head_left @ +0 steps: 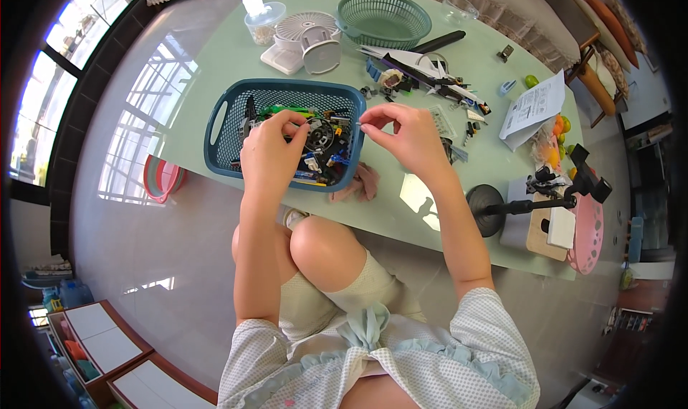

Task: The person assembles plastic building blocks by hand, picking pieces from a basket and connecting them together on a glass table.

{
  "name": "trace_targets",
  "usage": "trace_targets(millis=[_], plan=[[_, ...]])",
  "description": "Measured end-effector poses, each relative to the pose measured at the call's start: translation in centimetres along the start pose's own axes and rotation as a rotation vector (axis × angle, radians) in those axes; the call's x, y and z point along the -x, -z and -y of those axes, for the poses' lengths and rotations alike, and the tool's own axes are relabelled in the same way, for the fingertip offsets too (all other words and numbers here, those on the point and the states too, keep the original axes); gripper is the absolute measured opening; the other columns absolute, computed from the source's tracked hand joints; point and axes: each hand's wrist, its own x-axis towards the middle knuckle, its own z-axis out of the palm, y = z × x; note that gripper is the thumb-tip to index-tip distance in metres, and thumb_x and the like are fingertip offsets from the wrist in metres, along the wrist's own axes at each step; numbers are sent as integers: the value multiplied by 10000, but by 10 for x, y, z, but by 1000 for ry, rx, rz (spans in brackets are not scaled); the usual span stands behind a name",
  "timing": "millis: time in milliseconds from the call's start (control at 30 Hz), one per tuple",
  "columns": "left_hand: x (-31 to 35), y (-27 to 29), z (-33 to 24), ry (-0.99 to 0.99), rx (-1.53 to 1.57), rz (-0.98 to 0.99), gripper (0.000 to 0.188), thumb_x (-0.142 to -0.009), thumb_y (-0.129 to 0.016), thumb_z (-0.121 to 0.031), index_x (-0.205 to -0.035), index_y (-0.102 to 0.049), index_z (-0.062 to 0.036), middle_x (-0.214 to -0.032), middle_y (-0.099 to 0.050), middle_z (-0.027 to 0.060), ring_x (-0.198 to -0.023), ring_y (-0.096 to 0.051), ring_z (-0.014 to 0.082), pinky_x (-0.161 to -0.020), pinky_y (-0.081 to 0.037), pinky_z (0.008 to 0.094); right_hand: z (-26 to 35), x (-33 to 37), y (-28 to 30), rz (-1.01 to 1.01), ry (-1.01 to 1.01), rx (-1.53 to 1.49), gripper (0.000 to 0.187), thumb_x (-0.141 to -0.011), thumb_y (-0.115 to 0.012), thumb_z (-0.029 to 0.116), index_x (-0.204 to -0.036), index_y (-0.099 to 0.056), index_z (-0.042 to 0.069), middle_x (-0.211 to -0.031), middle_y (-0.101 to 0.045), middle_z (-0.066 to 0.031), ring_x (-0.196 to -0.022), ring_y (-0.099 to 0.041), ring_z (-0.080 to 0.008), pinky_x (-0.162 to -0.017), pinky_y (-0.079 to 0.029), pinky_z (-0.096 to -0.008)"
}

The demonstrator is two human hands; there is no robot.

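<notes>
The left hand (272, 145) hangs over the blue basket (292, 84), fingers curled and thumb drawn in near the index finger; whether it grips anything cannot be told. The right hand (405, 135) is at the basket's right rim, its thumb and index fingertips together on what looks like a tiny pale piece (358, 125), too small to make out. The two hands are apart.

Below and between them, a jumble of toy parts fills the basket: a black wheel (320, 135) just right of the left fingertips, and green parts (287, 111) beyond that hand. A pink cloth (362, 182) lies on the table (390, 212), nearer the person than the right fingertips.

Beyond the right hand are a watch (390, 78) and a heap of dark and white parts (448, 83); a studded plate (442, 122) lies just right of it. Farther right come a sheet of paper (534, 111), fruit (552, 151) and a black stand (486, 210). Beyond the basket, ahead of both hands, are a white fan (304, 27) and a green colander (383, 32).
</notes>
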Motion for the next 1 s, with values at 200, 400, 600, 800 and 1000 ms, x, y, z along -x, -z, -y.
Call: trace_targets(millis=[200, 400, 600, 800, 1000], plan=[[-21, -13, -4, -10, -6, 43, 123, -820, -682, -225, -885, -695, -121, -756, -703, 27, -728, -662, 261, -637, -497, 368, -6, -26, -22, -13, 41, 27, 138, -788, -696, 143, -899, -707, 62, -844, -693, -77, -749, -676, -196, -694, -513, -309], [-28, -24, -6, -70, 15, 82, 202, -816, -706, -259, -921, -692, -87, -790, -716, 19, -658, -658, 199, -625, -495, 321, -14, -34, -30, -99, 132, 154, 131, -792, -703, 185, -884, -717, 92, -845, -684, -53, -746, -661, -210, -679, -508, -329], [-16, -21, -12, -109, -3, 24, 152, -818, -692, -222, -926, -698, -116, -802, -705, -8, -572, -580, 168, -570, -453, 316, -14, -24, -19, -129, 81, 110, 110, -803, -694, 172, -884, -718, 102, -865, -688, -49, -731, -665, -199, -656, -503, -315], [17, -29, -44, -181, 136, 5, 111, -798, -691, -160, -903, -698, -123, -754, -673, -17, -517, -509, 132, -531, -426, 270, -15, 3, 1, -178, 49, 99, 102, -817, -680, 147, -895, -715, 90, -866, -689, -55, -734, -673, -184, -638, -501, -304], [46, -57, -74, -266, 185, 74, 87, -790, -697, -164, -869, -691, -129, -762, -663, -14, -532, -539, 149, -532, -443, 283, -44, 41, 29, -315, -110, 49, 163, -822, -681, 127, -971, -717, 71, -895, -697, -61, -734, -671, -150, -649, -495, -264]])
